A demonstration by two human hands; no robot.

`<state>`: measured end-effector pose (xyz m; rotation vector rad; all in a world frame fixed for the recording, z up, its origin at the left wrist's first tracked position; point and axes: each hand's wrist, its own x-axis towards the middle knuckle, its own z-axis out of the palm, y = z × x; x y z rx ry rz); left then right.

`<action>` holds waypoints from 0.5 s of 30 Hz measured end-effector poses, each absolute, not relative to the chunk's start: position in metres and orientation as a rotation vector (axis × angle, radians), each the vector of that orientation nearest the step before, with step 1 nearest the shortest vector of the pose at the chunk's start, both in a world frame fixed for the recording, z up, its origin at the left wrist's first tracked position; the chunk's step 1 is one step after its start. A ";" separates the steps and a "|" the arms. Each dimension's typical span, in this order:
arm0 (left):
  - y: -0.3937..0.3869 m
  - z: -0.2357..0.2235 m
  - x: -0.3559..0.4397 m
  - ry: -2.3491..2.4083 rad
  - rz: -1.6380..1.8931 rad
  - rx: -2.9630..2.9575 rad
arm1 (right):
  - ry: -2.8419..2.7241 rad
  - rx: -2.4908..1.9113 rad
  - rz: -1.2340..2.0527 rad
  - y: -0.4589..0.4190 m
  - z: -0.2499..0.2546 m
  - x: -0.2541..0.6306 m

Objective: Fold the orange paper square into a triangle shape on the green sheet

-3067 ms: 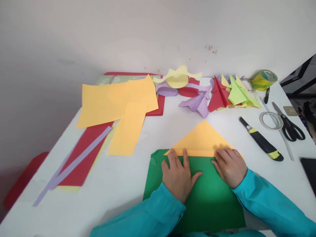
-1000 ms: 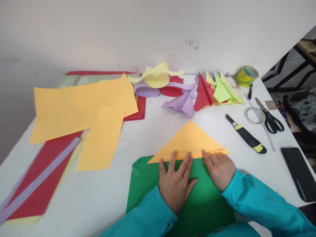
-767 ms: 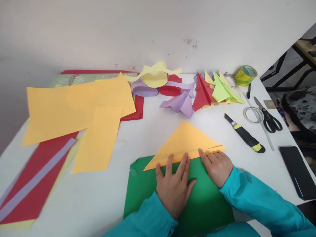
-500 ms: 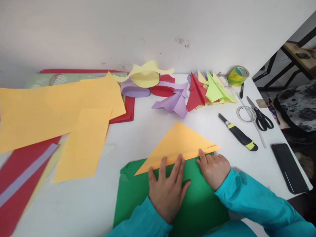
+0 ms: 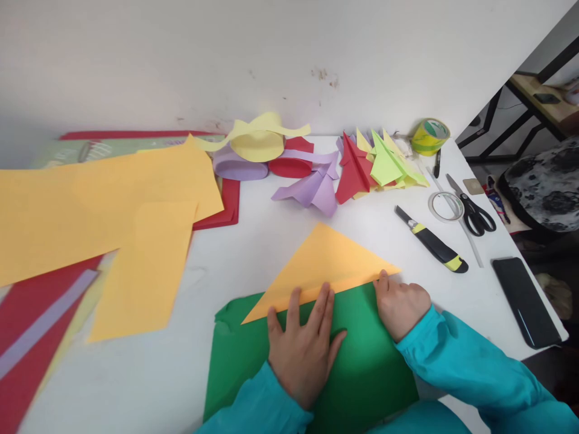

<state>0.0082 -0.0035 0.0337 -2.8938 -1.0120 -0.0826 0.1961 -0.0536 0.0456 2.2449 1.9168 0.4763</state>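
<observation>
An orange sheet of paper point(image 5: 316, 259), folded into a triangle, lies across the top of a green sheet point(image 5: 362, 337), its folded strip along the near edge. My left hand point(image 5: 301, 346) rests flat and open, fingers spread, with the fingertips pressing that edge down. At the triangle's right end my right hand point(image 5: 401, 304) is closed, its fingers curled and its index fingertip on the fold near the corner; the thumb is close by the paper's edge. The underside of the paper at that corner is hidden by the hand.
Orange sheets point(image 5: 140, 271) and red paper point(image 5: 40, 325) with a purple strip point(image 5: 49, 322) lie left. Paper loops point(image 5: 257, 144) and folded paper planes point(image 5: 355, 169) stand along the wall. A utility knife point(image 5: 434, 244), scissors point(image 5: 476, 217), tape roll point(image 5: 429, 137) and phone point(image 5: 527, 301) are right.
The view has swung right, bringing the phone in. The triangle has turned a little, its left end lower. My right index finger has slid along the fold to the right corner.
</observation>
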 end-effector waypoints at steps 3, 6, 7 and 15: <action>-0.003 0.034 0.009 -1.017 -0.063 -2.898 | 1.814 2.277 0.381 -0.052 0.049 0.198; -0.003 0.033 0.008 -1.016 -0.062 -2.895 | 1.759 2.298 0.330 -0.051 0.053 0.198; -0.002 0.033 0.008 -1.006 -0.069 -2.893 | 1.758 2.300 0.324 -0.050 0.053 0.199; -0.002 0.033 0.008 -1.009 -0.128 -2.919 | 1.633 2.368 0.157 -0.049 0.059 0.204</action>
